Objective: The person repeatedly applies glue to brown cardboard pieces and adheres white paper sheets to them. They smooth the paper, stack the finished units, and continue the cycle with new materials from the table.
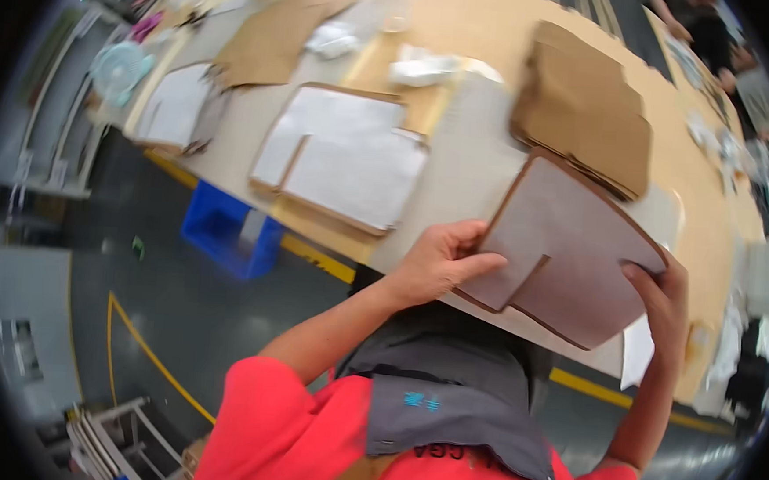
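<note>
Between my two hands is a flat, brown-edged panel (569,242) with a pale greyish face and a narrow slit running in from its near edge. It is held up over the table's front edge, close to my body. My left hand (449,262) grips its left side, thumb on the pale face. The right hand (663,297) pinches the right edge, thumb also on top; its other fingers are hidden behind. Just beyond the panel lies a stack of brown sheets (587,103). A similar panel with a white face (345,167) rests flat to the left.
Farther left on the table (470,131) lie another white-faced panel (172,108) and a brown sheet (278,40). Crumpled white material (421,68) sits at the back. A blue crate (231,231) stands below the table, a small fan (120,72) at its left end. People are at the far right.
</note>
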A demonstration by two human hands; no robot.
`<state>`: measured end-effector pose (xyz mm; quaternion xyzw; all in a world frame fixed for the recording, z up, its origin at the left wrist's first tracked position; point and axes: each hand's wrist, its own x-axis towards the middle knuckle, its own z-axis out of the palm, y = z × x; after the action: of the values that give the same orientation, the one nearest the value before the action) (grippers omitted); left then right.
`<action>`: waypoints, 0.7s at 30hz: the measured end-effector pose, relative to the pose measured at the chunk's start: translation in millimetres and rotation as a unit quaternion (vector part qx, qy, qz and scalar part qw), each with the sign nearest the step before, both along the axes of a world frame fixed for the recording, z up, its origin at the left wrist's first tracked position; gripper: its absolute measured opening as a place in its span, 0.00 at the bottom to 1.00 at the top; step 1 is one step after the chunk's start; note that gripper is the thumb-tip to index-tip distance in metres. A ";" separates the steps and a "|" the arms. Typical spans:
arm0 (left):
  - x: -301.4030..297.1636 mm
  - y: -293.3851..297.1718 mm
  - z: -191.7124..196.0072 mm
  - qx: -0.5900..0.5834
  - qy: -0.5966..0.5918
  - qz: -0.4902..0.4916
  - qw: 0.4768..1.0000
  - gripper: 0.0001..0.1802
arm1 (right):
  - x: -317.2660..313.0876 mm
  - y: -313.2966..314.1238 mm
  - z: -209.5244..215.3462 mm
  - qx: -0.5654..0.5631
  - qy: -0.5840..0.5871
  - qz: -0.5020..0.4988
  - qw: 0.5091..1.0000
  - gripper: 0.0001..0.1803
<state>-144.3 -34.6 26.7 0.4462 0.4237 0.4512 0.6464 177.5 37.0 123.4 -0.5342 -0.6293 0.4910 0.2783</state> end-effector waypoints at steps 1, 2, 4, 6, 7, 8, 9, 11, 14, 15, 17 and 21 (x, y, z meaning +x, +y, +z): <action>-10.7 -6.3 10.3 -0.016 -0.051 0.021 0.998 0.21 | -17.5 5.7 -0.2 -0.005 0.021 0.025 0.999 0.21; -20.5 -13.2 20.4 -0.029 -0.109 0.037 0.993 0.19 | -33.9 8.3 2.5 -0.010 0.036 0.044 0.998 0.22; -55.5 -22.4 41.9 -0.037 -0.057 0.082 0.994 0.20 | -71.3 10.8 17.2 -0.028 0.045 0.078 0.996 0.23; -99.5 -31.9 62.3 -0.047 -0.002 0.135 0.990 0.21 | -120.4 20.1 14.2 -0.026 0.057 0.128 0.990 0.22; -122.8 -31.2 66.9 -0.051 0.022 0.157 0.986 0.22 | -142.8 26.1 12.7 -0.024 0.057 0.142 0.988 0.22; -147.1 -32.5 67.3 -0.041 0.074 0.189 0.978 0.23 | -166.9 33.5 8.8 -0.035 0.066 0.167 0.983 0.21; -168.1 -31.5 74.3 -0.031 0.075 0.207 0.975 0.23 | -190.2 42.8 2.8 -0.045 0.077 0.191 0.978 0.21; -211.4 -29.9 77.0 -0.036 0.105 0.251 0.962 0.23 | -234.5 64.5 -16.1 -0.059 0.031 0.215 0.974 0.22; -259.1 -9.7 61.5 -0.053 0.133 0.272 0.952 0.22 | -295.5 91.4 -45.7 -0.047 0.033 0.223 0.973 0.21; -270.6 -8.9 47.3 -0.039 0.215 0.285 0.933 0.24 | -309.1 98.0 -48.7 -0.041 -0.012 0.229 0.972 0.20; -284.7 -0.3 20.6 -0.007 0.369 0.293 0.882 0.26 | -318.9 97.6 -66.6 0.062 -0.047 0.219 0.973 0.19; -206.2 2.2 31.8 0.178 0.555 0.306 0.753 0.29 | -272.7 79.2 -87.8 0.252 -0.065 0.170 0.951 0.16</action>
<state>-350.5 -32.4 58.5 0.5717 0.7340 0.3651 0.0339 -95.2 116.2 35.6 -0.3626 -0.8307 0.3211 0.2744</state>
